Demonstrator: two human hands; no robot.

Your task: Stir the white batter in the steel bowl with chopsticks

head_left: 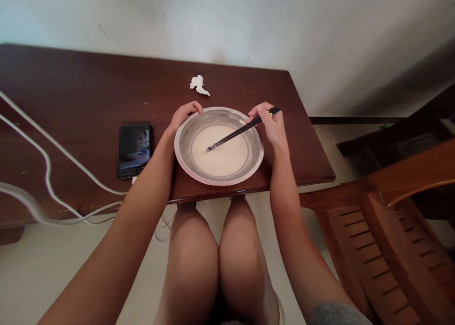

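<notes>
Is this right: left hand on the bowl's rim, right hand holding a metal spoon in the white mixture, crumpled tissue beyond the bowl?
Not a metal spoon: the head view shows the right hand holding black chopsticks. The rest stands: left hand on the rim of the bowl, chopstick tips in the white mixture, crumpled tissue beyond.

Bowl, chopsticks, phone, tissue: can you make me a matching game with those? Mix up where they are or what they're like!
Things:
1. Bowl
2. Chopsticks
3. Phone
4. Crumpled tissue

Places and states:
A. Held in the right hand
B. White, lying nearest the wall
C. Has pale mixture inside
D. Beside the left forearm, with its screen lit

Right pairs: 1-C, 2-A, 3-D, 4-B
</notes>
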